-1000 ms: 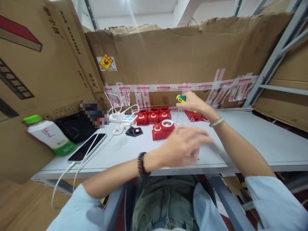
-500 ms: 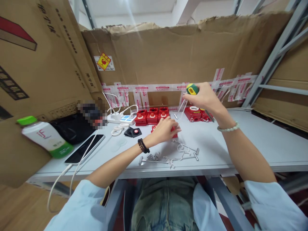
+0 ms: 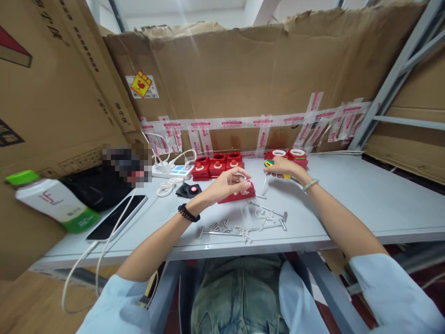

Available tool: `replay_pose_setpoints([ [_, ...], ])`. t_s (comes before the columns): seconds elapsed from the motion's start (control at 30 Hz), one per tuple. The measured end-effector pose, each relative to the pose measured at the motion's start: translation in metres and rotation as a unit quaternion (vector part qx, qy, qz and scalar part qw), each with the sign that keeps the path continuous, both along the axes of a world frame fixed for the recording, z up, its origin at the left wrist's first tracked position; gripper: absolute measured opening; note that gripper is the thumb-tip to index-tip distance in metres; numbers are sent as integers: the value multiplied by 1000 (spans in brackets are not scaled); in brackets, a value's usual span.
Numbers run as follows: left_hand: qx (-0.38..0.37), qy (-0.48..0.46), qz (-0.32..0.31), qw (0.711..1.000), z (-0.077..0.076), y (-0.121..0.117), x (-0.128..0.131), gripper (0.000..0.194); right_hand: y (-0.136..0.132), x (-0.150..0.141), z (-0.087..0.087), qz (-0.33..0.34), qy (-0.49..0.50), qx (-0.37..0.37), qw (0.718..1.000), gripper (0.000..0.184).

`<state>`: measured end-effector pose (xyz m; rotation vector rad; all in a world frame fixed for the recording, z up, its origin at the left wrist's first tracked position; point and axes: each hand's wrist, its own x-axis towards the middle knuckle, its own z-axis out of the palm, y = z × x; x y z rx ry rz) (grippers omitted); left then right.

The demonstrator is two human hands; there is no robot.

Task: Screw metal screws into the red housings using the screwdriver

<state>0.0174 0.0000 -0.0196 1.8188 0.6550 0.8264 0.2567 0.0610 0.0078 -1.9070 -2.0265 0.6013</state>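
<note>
My left hand [image 3: 227, 184] is over a red box [image 3: 236, 197] on the table, fingers loosely curved and apart. Whether its fingertips touch the box is hard to tell. My right hand [image 3: 282, 166] is closed round a screwdriver [image 3: 268, 163] with a green and yellow handle. From the same hand a thin metal T-shaped hammer [image 3: 264, 186] slants down, its head at the tabletop just right of the red box. Nearer me lie more T-shaped hammers [image 3: 222, 233] with white cords [image 3: 259, 227] and several small metal cylinders [image 3: 220, 226].
Behind my left hand stands a row of red boxes [image 3: 218, 166]; more red boxes with white rings [image 3: 297, 155] are behind my right. Left are black pieces [image 3: 189, 190], a power strip [image 3: 174, 171], a phone [image 3: 118, 218] and a bottle [image 3: 52, 202]. Cardboard [image 3: 225, 74] walls the back.
My right hand has come down from the raised position with the screwdriver, and the hammer has come down to the table. My left hand has loosened and lifted a little from the red box.
</note>
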Motion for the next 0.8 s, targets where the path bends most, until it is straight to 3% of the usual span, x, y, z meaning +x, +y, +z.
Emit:
replay_pose_setpoints([
  [0.13,-22,-42,-20,999,-6,2,-5,37,3,2,-7,-8,-34,-2,999,32],
  [0.27,-39,-68,-11,997,-8,4,-9,29,-17,-3,6,-5,-15,86,996,24],
  [0.3,-42,-77,-8,996,-9,5,-8,28,-26,-7,12,34,32,114,992,22],
  [0.37,-41,-94,0,995,-9,6,-8,27,-45,-16,22,131,95,83,983,24],
  [0.5,-54,-122,25,991,-10,6,-5,27,-73,-36,28,216,120,56,967,28],
  [0.8,-158,-249,28,955,-15,8,2,33,-64,-44,9,260,193,160,933,30],
])
